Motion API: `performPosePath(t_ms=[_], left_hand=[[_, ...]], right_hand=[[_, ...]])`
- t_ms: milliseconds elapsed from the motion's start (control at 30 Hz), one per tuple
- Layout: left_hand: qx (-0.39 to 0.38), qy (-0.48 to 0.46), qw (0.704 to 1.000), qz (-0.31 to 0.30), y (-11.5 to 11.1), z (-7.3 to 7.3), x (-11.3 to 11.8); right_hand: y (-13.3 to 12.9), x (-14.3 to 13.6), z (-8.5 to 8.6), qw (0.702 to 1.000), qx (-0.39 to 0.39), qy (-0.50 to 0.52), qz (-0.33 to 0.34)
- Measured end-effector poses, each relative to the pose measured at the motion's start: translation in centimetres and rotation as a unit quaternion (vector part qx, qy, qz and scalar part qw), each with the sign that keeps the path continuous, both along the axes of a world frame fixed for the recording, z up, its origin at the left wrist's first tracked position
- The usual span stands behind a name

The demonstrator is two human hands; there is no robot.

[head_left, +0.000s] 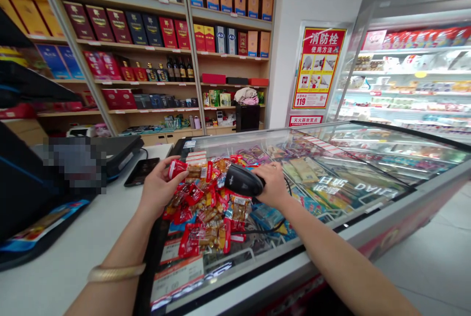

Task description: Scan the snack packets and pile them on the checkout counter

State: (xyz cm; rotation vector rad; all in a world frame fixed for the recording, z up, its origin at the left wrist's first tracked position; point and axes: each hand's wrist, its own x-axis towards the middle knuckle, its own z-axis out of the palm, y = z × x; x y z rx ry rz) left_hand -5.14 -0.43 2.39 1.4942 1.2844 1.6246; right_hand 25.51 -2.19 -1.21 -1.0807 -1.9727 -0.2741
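My left hand pinches the red end of a small snack packet, which has a barcode label and stretches to the right over the pile. My right hand is wrapped round the handle of a black barcode scanner, its head pointing left toward the packet. Below both hands, a heap of red and clear snack packets lies on the glass top of a chest freezer. The scanner's dark cable runs down behind my right hand and across the glass.
A white counter on the left bears a black phone and dark checkout equipment. Shelves of boxes stand behind. Under the freezer glass lie wrapped goods. A lit refrigerated display is at the right.
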Motion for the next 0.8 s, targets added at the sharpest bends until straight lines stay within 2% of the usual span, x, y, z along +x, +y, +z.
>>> performPosePath(t_ms=[333, 567, 667, 733, 800], left_hand=[[-0.005, -0.006, 1.000, 0.014, -0.5, 0.4, 0.3], [0.013, 0.028, 0.999, 0.023, -0.1, -0.3, 0.1], [0.030, 0.100, 0.989, 0.110, 0.0, -0.2, -0.2], [0.025, 0.183, 0.965, 0.188, -0.3, 0.2, -0.9], [0.025, 0.275, 0.931, 0.241, -0.9, 0.8, -2.3]], right_hand=[[-0.2, -0.3, 0.3, 0.999, -0.036, -0.032, 0.000], [0.0, -0.1, 0.0, 0.999, -0.017, -0.028, 0.003], [0.2, 0.3, -0.5, 1.000, 0.008, -0.011, 0.002], [0.4, 0.7, -0.9, 1.000, 0.018, -0.001, -0.003], [0.7, 1.0, -1.2, 1.000, 0.021, -0.010, 0.002]])
